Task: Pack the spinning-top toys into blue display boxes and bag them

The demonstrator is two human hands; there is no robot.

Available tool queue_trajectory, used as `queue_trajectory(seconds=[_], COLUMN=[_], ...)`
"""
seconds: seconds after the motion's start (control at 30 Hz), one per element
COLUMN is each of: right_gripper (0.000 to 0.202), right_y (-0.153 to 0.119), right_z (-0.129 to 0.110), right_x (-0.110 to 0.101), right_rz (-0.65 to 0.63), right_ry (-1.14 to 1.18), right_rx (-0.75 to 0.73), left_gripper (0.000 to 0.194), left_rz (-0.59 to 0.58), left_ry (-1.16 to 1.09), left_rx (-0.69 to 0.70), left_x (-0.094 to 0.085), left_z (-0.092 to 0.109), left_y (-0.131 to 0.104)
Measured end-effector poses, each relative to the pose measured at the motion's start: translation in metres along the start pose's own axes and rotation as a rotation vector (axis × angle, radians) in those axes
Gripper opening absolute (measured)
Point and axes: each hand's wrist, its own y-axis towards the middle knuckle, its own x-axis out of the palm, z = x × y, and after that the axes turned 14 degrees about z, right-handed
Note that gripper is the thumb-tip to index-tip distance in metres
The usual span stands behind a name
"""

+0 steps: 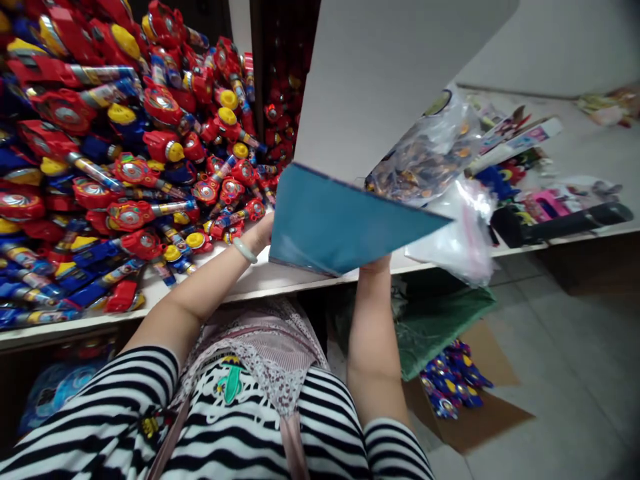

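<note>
A folded cardboard piece, probably a display box, stands in front of me, with a glossy blue panel (350,223) facing me and a tall white panel (370,87) rising behind it. My left hand (263,233), with a pale bangle at the wrist, grips the blue panel's left edge from behind. My right hand (376,265) reaches up under the lower edge on the right and holds the cardboard there. The blue panel hides most of the fingers of both hands.
Red, blue and yellow toys with candy-like tubes (135,173) are heaped high at left on the white table (250,283). To the right lie clear plastic bags (450,227) and a black cylinder (575,223). Below are a green sack (440,320) and an open carton (485,420) holding blue toys.
</note>
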Motion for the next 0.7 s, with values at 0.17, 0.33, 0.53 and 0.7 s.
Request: queue_trajectory(seconds=[0.17, 0.33, 0.53, 0.7], right_gripper=[0.093, 0.068, 0.071, 0.062], right_y=[0.015, 0.026, 0.063, 0.105], right_z=[-0.010, -0.007, -0.047, -0.077], right_x=[0.020, 0.020, 0.004, -0.005], right_rz=[0.175, 0.398, 0.104, -0.206], right_ry=[0.245, -0.246, -0.733, -0.825], right_rx=[-0.021, -0.251, -0.286, -0.351], left_gripper=[0.045, 0.057, 0.047, 0.044], left_rz=[0.296, 0.386, 0.364, 0.370], left_ry=[-0.088, 0.200, 0.458, 0.526], left_rx=[0.176, 0.474, 0.581, 0.635], left_x=[0.007, 0.003, 0.009, 0.009], left_z=[0.004, 0.005, 0.002, -0.004], left_y=[0.010, 0.004, 0.008, 0.008])
